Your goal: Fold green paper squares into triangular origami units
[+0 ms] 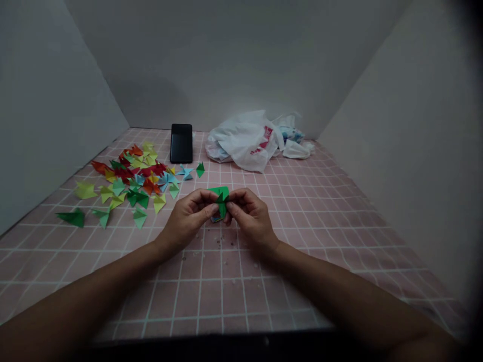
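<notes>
Between my two hands is a small piece of folded green paper (222,199), dark green with pointed parts. My left hand (190,213) pinches its left side between thumb and fingers. On the opposite side, my right hand (252,215) grips it the same way, fingers closed. Just behind and beneath lies a stack of square paper (219,190) with a bright green sheet on top, partly hidden by my hands. To the left spreads a pile of folded paper cranes (139,176) in red, orange, yellow, green and light blue.
A black phone (181,144) lies toward the back wall. Right of it rests a crumpled white plastic bag (249,141) with red print, with more crumpled plastic (296,143) beside it. Pale walls enclose the pink checked tablecloth (320,226) on three sides.
</notes>
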A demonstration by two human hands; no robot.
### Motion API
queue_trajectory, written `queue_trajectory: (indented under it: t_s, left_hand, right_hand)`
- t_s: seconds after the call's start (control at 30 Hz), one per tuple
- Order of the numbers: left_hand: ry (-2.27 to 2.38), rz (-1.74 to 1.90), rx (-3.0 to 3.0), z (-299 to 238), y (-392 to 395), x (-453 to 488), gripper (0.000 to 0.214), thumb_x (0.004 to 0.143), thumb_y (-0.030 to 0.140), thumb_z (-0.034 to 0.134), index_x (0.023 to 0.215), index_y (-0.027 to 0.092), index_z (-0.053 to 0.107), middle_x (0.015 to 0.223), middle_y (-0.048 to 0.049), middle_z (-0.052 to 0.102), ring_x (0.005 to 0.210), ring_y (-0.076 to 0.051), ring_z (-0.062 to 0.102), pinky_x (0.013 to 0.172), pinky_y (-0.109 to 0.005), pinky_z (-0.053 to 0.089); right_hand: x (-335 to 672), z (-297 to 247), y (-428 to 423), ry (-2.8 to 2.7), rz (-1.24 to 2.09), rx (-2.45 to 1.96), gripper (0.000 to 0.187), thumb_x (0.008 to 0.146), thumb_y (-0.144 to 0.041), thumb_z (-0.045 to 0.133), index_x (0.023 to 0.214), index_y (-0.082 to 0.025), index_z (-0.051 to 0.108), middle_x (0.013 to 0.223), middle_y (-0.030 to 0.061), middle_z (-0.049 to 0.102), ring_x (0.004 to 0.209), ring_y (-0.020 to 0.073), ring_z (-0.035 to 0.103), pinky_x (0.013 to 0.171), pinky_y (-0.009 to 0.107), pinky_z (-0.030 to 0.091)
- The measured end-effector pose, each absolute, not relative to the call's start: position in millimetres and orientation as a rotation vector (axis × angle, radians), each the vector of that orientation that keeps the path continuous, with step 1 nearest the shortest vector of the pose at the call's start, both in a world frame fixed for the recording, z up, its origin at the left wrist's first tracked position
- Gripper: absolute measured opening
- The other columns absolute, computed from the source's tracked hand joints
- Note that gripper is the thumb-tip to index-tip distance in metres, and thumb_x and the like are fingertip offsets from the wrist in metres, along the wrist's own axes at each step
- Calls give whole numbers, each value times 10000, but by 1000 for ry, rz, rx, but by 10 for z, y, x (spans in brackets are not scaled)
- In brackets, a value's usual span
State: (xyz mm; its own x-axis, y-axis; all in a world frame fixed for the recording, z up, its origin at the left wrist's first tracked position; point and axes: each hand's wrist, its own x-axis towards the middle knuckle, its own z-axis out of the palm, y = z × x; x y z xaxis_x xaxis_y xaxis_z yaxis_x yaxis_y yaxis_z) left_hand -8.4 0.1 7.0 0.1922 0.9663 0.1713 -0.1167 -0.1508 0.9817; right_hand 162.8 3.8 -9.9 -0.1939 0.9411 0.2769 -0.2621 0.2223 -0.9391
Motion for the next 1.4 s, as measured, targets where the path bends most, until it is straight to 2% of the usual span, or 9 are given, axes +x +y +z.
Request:
queue_trajectory:
  t_s: [0.23,0.4,0.67,0.8,0.9,1.0,1.13,1.3,1.4]
  left_hand:
    - [781,1236,1178,15,37,-78,212,777,263,832,880,182,665,772,-2,707,669,-139,661,662,-279,554]
    - [679,1096,939,2,58,-75,306,711,260,901,872,213,645,872,4,721,722,-127,681,686,-262,564]
    - [715,987,883,27,52,-57,309,726,256,881,947,188,675,842,-5,691,699,-119,654,673,-254,574]
    - [885,1095,983,11,64,-88,251,826,345,793,959,193,645,798,12,671,677,-119,648,666,-261,576]
    - [963,1145,1123,44,73,-106,311,846,395,770,1051,202,637,773,25,673,674,-130,655,642,-260,566]
    - [978,1114,1306,70,68,-101,343,789,334,813,1066,190,672,760,21,689,689,-142,666,647,-258,552]
    - [954,1170,1396,41,52,-81,200,793,265,779,960,180,708,841,-14,732,739,-153,691,693,-281,577]
    - [948,1282,1499,30,31,-78,108,794,231,793,857,188,716,803,-11,720,736,-147,686,708,-266,584]
    - [934,1314,1524,50,9,-72,87,807,229,785,856,190,725,801,-12,716,737,-143,685,702,-255,581]
  right_hand:
    - [1641,-125,45,-1252,1332,-691,178,933,-314,660,1074,-244,577,801,-40,637,600,96,603,542,227,520]
    - [1625,-126,70,-1290,1453,-660,256,860,-322,751,1102,-259,697,1094,30,701,956,159,667,803,298,592]
    - [1612,-188,96,-1182,1538,-646,232,806,-376,810,933,-248,664,848,-20,688,683,132,641,694,315,588]
    - [1627,-199,110,-1201,1481,-719,175,863,-348,742,908,-222,628,836,-12,684,729,140,661,750,328,586]
    - [1629,-194,120,-1245,1390,-764,138,873,-313,699,864,-218,600,805,-17,665,711,132,633,714,298,562]
    - [1626,-186,127,-1338,1309,-783,111,854,-272,689,849,-216,594,775,-27,628,709,128,602,683,272,532]
    - [1631,-170,122,-1394,1205,-783,125,833,-219,696,865,-219,575,786,-35,583,720,119,579,677,262,510]
    - [1633,-163,78,-1402,1194,-739,154,851,-218,706,961,-236,599,915,-5,619,828,138,630,768,305,564]
    - [1631,-162,42,-1446,1168,-747,98,890,-228,690,937,-238,605,904,3,618,837,153,632,756,325,581]
